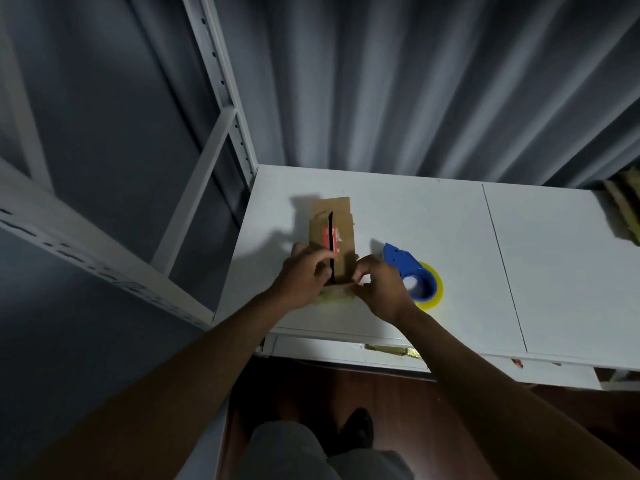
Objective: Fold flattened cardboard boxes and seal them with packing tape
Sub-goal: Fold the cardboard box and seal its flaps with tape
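Head view, hidden: our hands cover the near end of the small brown cardboard box point(334, 237) on the white counter point(433, 216).
Label: red patch, unreadable.
Left hand point(304, 275): grips the box's left flap.
Right hand point(379, 289): pinches its right edge.
Blue tape dispenser with yellow roll point(415, 275): partly behind our right hand.

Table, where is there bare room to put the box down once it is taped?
Free: the table right of the seam, short of the stack, and the far strip behind the tape dispenser. Crowded: the near left, with the box, both hands and dispenser.
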